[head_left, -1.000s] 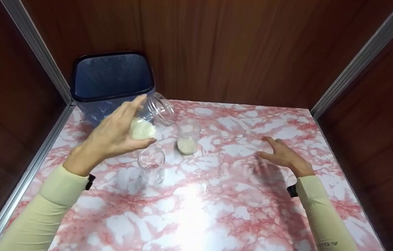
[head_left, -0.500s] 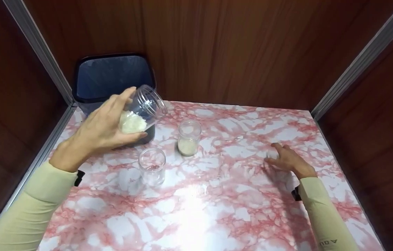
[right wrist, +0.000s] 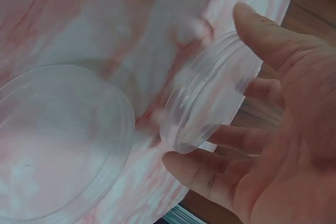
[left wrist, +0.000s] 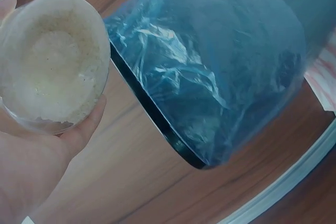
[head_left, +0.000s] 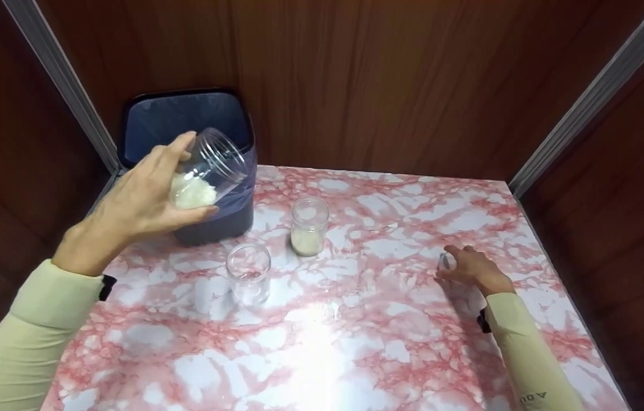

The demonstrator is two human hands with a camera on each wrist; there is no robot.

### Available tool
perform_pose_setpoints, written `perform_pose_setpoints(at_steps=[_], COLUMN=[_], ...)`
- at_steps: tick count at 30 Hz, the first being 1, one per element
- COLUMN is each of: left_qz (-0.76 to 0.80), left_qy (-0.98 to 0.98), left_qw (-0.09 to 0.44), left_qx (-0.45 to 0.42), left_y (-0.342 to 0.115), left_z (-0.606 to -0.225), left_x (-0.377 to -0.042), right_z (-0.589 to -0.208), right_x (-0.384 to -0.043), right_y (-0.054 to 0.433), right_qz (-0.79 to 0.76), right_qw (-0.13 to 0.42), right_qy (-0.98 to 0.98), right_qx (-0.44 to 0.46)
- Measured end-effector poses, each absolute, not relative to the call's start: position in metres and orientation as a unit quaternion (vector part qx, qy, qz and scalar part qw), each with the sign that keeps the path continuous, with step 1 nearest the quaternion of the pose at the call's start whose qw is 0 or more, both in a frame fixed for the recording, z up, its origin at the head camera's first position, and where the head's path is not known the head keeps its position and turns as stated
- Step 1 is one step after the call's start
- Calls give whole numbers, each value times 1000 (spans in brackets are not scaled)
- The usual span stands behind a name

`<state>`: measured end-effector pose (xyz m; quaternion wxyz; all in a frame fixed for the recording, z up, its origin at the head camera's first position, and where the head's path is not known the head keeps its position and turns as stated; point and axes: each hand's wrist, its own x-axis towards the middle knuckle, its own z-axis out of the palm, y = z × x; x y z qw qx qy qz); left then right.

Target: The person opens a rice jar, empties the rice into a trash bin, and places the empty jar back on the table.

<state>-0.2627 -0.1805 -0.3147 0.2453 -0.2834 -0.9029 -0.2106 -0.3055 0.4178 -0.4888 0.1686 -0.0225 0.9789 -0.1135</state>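
Seemingly midway in the work, holding the uncovered jar [head_left: 214,165] tilted near the bin [head_left: 216,229] in curled fingers of the left hand [head_left: 142,197], with white powder [head_left: 195,193] left inside, and pinching a clear lid [right wrist: 205,98] with the right hand [head_left: 477,273], at a red-and-white marbled table [head_left: 390,331] between brown wooden walls [head_left: 390,85].

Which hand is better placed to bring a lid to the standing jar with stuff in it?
Probably the right hand: it holds a clear lid. The left hand is busy gripping a tilted jar near the bin.
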Motion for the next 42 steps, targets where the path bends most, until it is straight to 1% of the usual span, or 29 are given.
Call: perform_pose_setpoints(at_steps=[7, 14, 18, 35, 42], left_qz=[-192, -174, -163, -115, -100], left_qy=[-925, -933, -944, -969, -975], left_qw=[222, 224, 209, 149, 118], left_qx=[-240, -220, -197, -160, -157], left_y=[-194, -207, -212, -231, -228], left_z=[-303, -289, -281, -263, -256], left_x=[-262, -264, -267, -278, -291], right_z=[-491, -494, -495, -500, -498], right_x=[-304, -305, -306, -307, -297], right_y=[416, 416, 416, 409, 416], right_qz=[-99, -107, -121, -138, -150], right_qw=[159, 160, 161, 161, 187], right_qy=[981, 980, 977, 976, 971], right_qx=[-45, -58, -62, -47, -15])
